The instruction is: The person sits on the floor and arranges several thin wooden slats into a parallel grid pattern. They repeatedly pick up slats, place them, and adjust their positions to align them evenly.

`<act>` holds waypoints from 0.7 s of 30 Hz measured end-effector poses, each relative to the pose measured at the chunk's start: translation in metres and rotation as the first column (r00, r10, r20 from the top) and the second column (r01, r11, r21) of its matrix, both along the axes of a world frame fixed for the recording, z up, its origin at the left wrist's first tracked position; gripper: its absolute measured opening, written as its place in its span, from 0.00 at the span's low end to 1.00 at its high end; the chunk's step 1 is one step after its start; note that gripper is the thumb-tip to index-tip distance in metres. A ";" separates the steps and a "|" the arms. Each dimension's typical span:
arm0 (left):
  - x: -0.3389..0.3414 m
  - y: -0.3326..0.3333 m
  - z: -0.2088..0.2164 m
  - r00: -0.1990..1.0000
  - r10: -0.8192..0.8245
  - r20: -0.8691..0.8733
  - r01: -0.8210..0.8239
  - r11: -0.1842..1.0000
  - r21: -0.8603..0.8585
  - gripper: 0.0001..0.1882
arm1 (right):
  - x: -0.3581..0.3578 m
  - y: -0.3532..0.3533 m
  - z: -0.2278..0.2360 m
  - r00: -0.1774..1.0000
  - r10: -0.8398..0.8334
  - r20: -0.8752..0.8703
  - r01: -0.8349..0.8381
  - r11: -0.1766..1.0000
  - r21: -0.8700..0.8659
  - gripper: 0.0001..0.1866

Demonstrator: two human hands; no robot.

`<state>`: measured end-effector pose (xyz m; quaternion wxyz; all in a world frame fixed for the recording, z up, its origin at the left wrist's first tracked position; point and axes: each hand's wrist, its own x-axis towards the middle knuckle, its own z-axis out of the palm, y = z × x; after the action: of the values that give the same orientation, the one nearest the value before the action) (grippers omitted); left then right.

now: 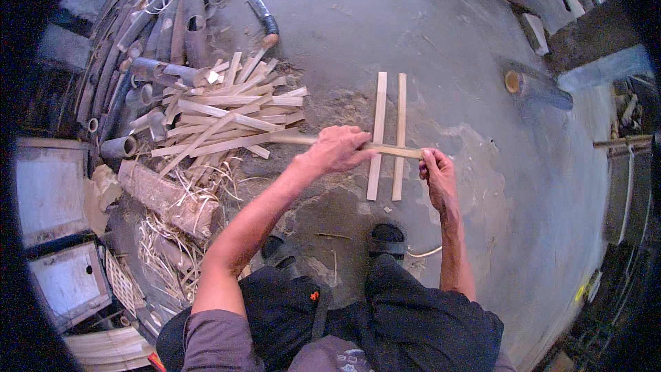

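Observation:
A pale bamboo strip [398, 151] runs crosswise in front of me, held between both hands. My left hand [337, 148] closes over its middle part from above, and the strip's left stretch reaches toward the strip pile. At the other end, my right hand [438, 173] pinches the tip between thumb and fingers. Beneath the held strip, two more strips lie side by side on the floor, pointing away from me: a left strip [376, 176] and a right strip [399, 179], a narrow gap between them. Whether the held strip touches them I cannot tell.
Left of my hands is a loose pile of strips [237, 120]. Beyond it are stacked bamboo poles [172, 21] and a dark-handled tool [261, 17]. A thick wooden block [169, 196] and curled shavings [162, 251] lie nearer me. One bamboo tube [544, 91] rests at right.

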<state>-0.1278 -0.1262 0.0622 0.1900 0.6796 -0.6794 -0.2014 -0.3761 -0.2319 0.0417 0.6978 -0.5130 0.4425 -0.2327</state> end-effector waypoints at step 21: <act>0.000 -0.009 -0.029 0.993 -0.094 0.067 0.105 0.978 -0.182 0.14 | 0.027 0.002 0.029 0.855 -0.105 -0.508 -0.444 0.359 -0.821 0.13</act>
<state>-0.1278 -0.1357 0.0336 0.2224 0.6296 -0.7335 -0.1267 -0.3493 -0.2300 0.0709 0.1798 -0.8963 0.3356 -0.2272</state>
